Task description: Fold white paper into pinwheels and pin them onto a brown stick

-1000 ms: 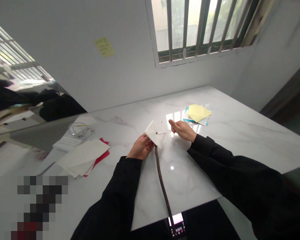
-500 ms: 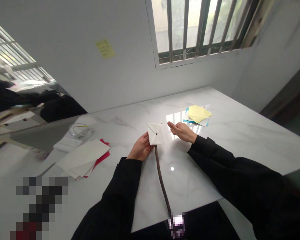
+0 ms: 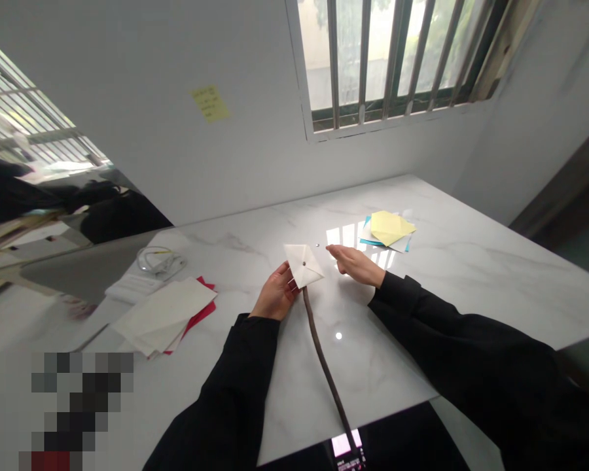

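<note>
A white paper pinwheel (image 3: 304, 265) with a small dark pin at its centre is fixed to the top of a thin brown stick (image 3: 319, 350). My left hand (image 3: 277, 293) holds it just below and behind the paper, where the blades partly hide the fingertips. Toward me the stick runs down over the table's front edge. To the right of the blades, a small gap away, my right hand (image 3: 356, 263) has its fingers stretched toward the pinwheel and holds nothing. A tiny shiny piece (image 3: 317, 245) lies on the table between paper and right fingertips.
Yellow, white and blue paper sheets (image 3: 391, 227) lie at the back right of the marble-patterned table (image 3: 471, 261). White and red sheets (image 3: 169, 314) and a coiled cable (image 3: 161, 260) are at left. At the near edge sits a dark device with a lit screen (image 3: 347, 445).
The pinwheel's blades have turned about the pin. The stick's lower end has swung slightly right. My right hand has tipped over, its fingers now straighter and pointing left.
</note>
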Motion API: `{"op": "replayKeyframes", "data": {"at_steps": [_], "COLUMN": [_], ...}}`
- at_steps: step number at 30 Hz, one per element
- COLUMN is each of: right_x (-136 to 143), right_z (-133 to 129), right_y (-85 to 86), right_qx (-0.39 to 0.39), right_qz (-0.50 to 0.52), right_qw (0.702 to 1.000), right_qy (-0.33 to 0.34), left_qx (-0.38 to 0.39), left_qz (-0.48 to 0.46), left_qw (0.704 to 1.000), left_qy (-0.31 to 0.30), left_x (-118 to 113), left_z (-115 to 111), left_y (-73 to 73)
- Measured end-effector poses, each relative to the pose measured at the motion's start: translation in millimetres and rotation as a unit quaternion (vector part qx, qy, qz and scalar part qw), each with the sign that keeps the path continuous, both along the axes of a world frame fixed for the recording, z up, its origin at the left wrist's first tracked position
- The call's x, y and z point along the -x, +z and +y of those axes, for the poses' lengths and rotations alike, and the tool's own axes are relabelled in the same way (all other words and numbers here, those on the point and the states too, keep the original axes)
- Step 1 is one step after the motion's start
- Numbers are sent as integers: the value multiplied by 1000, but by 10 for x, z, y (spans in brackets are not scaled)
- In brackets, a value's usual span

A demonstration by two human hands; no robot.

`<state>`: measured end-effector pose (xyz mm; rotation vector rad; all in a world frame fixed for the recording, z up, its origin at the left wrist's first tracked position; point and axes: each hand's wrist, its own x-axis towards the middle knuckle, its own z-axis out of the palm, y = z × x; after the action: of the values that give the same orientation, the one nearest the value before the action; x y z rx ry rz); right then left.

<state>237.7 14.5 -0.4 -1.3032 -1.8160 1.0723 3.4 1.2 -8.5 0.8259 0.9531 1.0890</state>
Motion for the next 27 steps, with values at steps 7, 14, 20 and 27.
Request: {"op": "replayKeyframes", "data": {"at_steps": [7, 14, 20, 27], "right_x": [4, -16, -3, -23], "right_z": [-7, 98, 47, -30], "right_y": [46, -109, -103, -15], "right_qx": [49, 5, -32, -130], "right_qz": [24, 36, 10, -21], "right_qw": [997, 999, 999, 991], "right_qy": [49, -10, -22, -26], "left_qx": [4, 24, 9, 8], "left_qz": [4, -11, -4, 32], "left_qw": [999, 999, 1000, 998], "left_qy": [37, 20, 5, -55], "left_x": [13, -3, 2, -2], "left_z": [-4, -9, 0, -15], "left_y": [26, 33, 14, 15]}}
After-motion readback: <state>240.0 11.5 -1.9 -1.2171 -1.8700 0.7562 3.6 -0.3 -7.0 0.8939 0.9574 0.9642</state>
